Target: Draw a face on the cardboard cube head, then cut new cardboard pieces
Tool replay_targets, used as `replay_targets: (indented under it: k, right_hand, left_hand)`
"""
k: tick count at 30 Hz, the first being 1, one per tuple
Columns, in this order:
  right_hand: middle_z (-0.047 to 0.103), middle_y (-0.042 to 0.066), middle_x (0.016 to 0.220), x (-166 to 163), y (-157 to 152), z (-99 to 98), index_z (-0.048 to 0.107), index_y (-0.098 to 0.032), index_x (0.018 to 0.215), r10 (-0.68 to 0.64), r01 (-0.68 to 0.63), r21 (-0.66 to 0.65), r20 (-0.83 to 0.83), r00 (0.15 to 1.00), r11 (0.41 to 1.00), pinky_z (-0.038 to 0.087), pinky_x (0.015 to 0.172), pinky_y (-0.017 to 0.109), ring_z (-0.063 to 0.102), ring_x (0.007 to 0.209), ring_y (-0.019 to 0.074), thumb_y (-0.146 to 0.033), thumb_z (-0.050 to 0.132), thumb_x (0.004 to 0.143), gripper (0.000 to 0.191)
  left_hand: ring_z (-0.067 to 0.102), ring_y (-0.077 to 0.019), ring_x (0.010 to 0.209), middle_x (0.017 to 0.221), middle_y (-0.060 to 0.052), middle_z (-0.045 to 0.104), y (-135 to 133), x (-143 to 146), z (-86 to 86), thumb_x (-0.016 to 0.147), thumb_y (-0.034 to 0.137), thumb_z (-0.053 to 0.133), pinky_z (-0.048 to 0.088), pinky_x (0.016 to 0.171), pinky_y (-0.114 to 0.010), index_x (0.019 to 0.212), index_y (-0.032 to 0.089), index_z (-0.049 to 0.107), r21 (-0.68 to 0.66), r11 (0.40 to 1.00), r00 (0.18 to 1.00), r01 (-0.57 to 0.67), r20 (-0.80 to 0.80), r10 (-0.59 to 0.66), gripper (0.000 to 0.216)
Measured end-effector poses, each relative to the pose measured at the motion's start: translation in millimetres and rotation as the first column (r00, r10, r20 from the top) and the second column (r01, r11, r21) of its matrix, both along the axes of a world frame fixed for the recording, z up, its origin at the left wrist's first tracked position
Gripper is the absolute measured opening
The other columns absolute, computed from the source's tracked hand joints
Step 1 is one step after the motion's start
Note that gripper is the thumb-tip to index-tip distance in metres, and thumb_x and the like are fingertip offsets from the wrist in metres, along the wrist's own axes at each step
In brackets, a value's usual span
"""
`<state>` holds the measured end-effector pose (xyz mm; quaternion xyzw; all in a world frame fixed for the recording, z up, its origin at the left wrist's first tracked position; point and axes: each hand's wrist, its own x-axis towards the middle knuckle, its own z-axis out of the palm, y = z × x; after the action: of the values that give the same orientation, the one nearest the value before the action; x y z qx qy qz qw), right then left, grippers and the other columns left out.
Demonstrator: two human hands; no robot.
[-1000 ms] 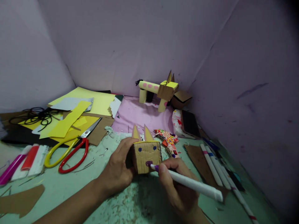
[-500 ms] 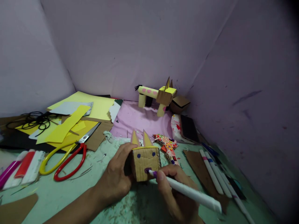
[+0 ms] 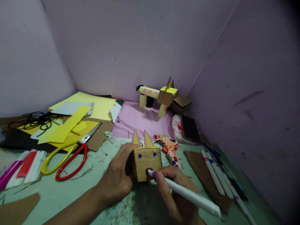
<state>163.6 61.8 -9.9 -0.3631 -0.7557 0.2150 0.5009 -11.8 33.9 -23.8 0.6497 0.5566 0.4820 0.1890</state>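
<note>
A small cardboard box head (image 3: pixel 145 160) with two pointed ears and two dark blue eye dots stands upright near the front of the table. My left hand (image 3: pixel 119 173) is closed on its left side, thumb low and fingers along the top edge. Pinched in my right hand (image 3: pixel 174 187) is a white marker pen (image 3: pixel 192 197) with a purple band. Its tip touches a purple patch low on the box face, where a nose or mouth would sit. Behind the box lies a flower-patterned paper piece (image 3: pixel 167 145).
Scissors (image 3: pixel 72 159) with yellow and red handles lie left, by yellow paper (image 3: pixel 67 125) and black cord (image 3: pixel 38 122). A spotted cardboard animal (image 3: pixel 154 95) stands at the back. Several white markers (image 3: pixel 212 175) rest on cardboard at right. Purple walls enclose the table.
The marker tip has shifted very slightly left within the purple patch, and its rear end has dipped a little. My left hand keeps its hold on the box head.
</note>
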Motion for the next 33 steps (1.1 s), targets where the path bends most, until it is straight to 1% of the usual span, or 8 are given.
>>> replay_targets:
  k: [5,9,13,15,18,21,27,33]
  right_hand:
    - [0.056,-0.006,0.053,-1.7,-1.8,1.0,0.060,-0.022,0.072,-0.040,0.039,-0.044,-0.029,0.999,0.998,0.034,0.046,0.023,0.051,0.044,0.0101,-0.029,0.055,0.089,0.019]
    - [0.054,-0.005,0.051,-2.3,-2.8,1.7,0.060,-0.022,0.070,-0.051,0.044,-0.098,-0.071,0.996,0.994,0.031,0.045,0.025,0.048,0.044,0.0107,-0.032,0.055,0.089,0.022]
    - [0.052,-0.005,0.050,-0.1,-1.0,2.5,0.058,-0.022,0.066,-0.172,0.135,-0.206,-0.175,0.970,0.969,0.033,0.046,0.025,0.047,0.045,0.0118,-0.036,0.058,0.087,0.025]
    - [0.050,-0.005,0.050,0.4,-0.2,3.5,0.056,-0.022,0.065,-0.194,0.146,-0.229,-0.206,0.959,0.962,0.032,0.046,0.025,0.045,0.045,0.0116,-0.037,0.058,0.086,0.026]
    - [0.046,-0.006,0.048,-0.8,-0.9,5.9,0.055,-0.022,0.064,-0.183,0.127,-0.257,-0.206,0.961,0.958,0.028,0.045,0.025,0.041,0.043,0.0104,-0.038,0.058,0.086,0.028]
    - [0.047,-0.007,0.048,-2.6,-2.8,7.8,0.055,-0.022,0.065,-0.166,0.114,-0.270,-0.178,0.970,0.956,0.028,0.046,0.025,0.043,0.043,0.0102,-0.040,0.057,0.086,0.028]
    - [0.048,-0.006,0.046,-2.9,-3.1,6.8,0.055,-0.022,0.065,-0.146,0.112,-0.286,-0.100,0.984,0.952,0.026,0.045,0.026,0.042,0.042,0.0109,-0.040,0.055,0.086,0.028]
    - [0.052,-0.005,0.049,-3.1,-1.9,3.8,0.057,-0.021,0.068,-0.134,0.106,-0.243,-0.105,0.985,0.964,0.026,0.044,0.026,0.042,0.042,0.0112,-0.038,0.056,0.087,0.025]
  left_hand:
    - [0.054,-0.0255,0.112,0.123,-0.005,0.051,-1.3,-1.5,-0.3,0.069,0.005,0.060,0.046,0.098,-0.042,0.127,0.030,0.042,0.004,1.000,1.000,0.011,0.007,-0.011,0.065]
    - [0.054,-0.0261,0.112,0.122,-0.006,0.052,-2.1,-0.9,0.0,0.072,0.006,0.060,0.046,0.097,-0.043,0.126,0.029,0.042,0.006,1.000,1.000,0.010,0.003,-0.010,0.062]
    - [0.054,-0.0258,0.112,0.123,-0.006,0.052,-2.2,-0.8,-1.4,0.073,0.006,0.062,0.046,0.097,-0.043,0.127,0.029,0.042,-0.006,1.000,1.000,0.006,0.005,-0.006,0.062]
    - [0.054,-0.0253,0.113,0.123,-0.005,0.052,-1.8,-0.8,-1.1,0.072,0.005,0.065,0.045,0.098,-0.042,0.127,0.030,0.042,-0.010,1.000,1.000,0.003,-0.003,-0.003,0.064]
    - [0.054,-0.0232,0.112,0.123,-0.003,0.052,-1.4,-0.1,1.2,0.071,0.003,0.066,0.045,0.097,-0.038,0.125,0.031,0.042,-0.012,1.000,1.000,-0.005,-0.011,0.005,0.065]
    - [0.055,-0.0214,0.108,0.121,-0.002,0.053,-1.7,1.3,3.1,0.071,0.001,0.066,0.046,0.095,-0.035,0.124,0.032,0.043,-0.024,1.000,1.000,-0.017,-0.005,0.017,0.065]
    - [0.056,-0.0232,0.107,0.119,-0.003,0.053,-1.7,0.9,2.8,0.072,0.006,0.067,0.047,0.095,-0.038,0.123,0.030,0.044,-0.030,1.000,1.000,-0.003,0.008,0.004,0.061]
    - [0.057,-0.0253,0.107,0.120,-0.006,0.053,-1.8,0.3,2.4,0.074,0.009,0.066,0.048,0.094,-0.042,0.123,0.028,0.044,-0.010,1.000,1.000,-0.002,0.007,0.002,0.057]
